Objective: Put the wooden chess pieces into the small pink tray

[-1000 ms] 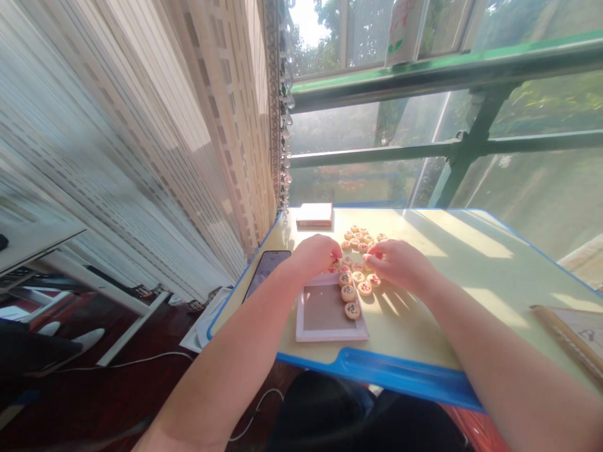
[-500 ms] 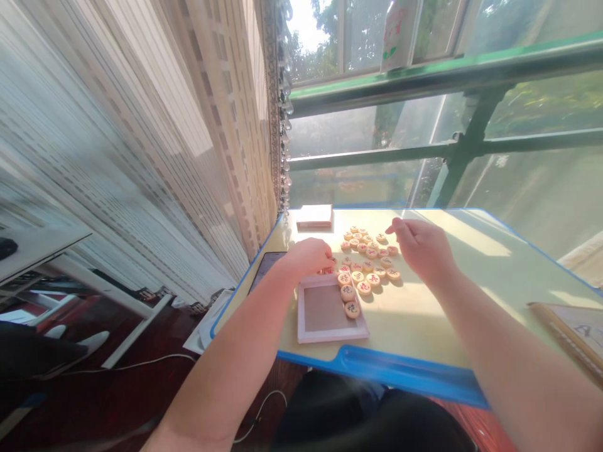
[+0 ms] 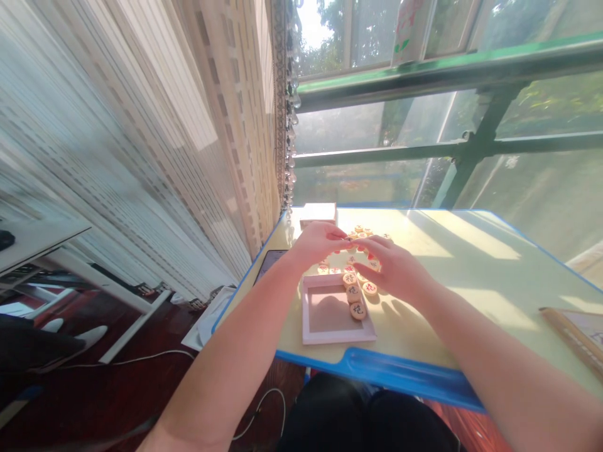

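Note:
Several round wooden chess pieces (image 3: pixel 353 293) with red and dark characters lie on a yellow table (image 3: pixel 471 276); three of them sit along the right rim of a shallow white tray (image 3: pixel 338 337). My left hand (image 3: pixel 316 242) hovers over the far end of the pile with its fingers curled together; what they pinch is hidden. My right hand (image 3: pixel 393 269) rests over the middle of the pile, fingers stretched toward the left hand and covering several pieces. The fingertips of both hands nearly meet.
A small flat white box (image 3: pixel 319 212) stands at the table's back left corner. A dark phone (image 3: pixel 267 263) lies at the left edge. A folded wooden board (image 3: pixel 577 333) is at the right. A beaded curtain (image 3: pixel 282 113) and a window are behind.
My right hand swung back from the far right of the pile onto its middle. My left hand moved from the tray's top edge farther up over the pieces.

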